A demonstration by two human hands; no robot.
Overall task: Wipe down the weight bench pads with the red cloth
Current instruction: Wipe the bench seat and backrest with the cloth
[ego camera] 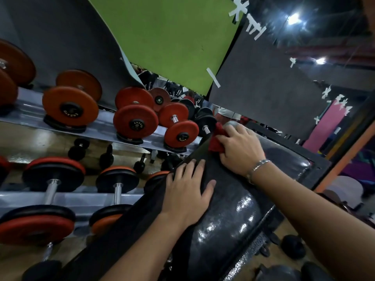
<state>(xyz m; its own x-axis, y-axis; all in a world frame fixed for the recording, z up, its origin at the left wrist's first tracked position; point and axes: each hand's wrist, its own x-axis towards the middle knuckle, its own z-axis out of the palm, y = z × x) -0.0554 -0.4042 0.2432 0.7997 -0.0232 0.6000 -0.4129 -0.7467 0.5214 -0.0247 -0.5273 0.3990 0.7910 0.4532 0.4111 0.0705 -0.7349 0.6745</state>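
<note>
My right hand (237,148) is clamped on the red cloth (216,141), pressing it onto the far end of the black bench (233,209) pad. My left hand (188,191) lies flat with fingers spread on the pad nearer me, holding nothing, dumbbells (134,120) racked to the left.

Tilted view of a dim gym. On the left, a two-tier metal rack (30,116) loaded with red and black dumbbells (135,120). Behind, grey wall padding (67,35), a green panel (168,35) and a dark mat (263,88) taped on. Far right, bright ceiling lights (294,18) and a pink panel (326,128).
</note>
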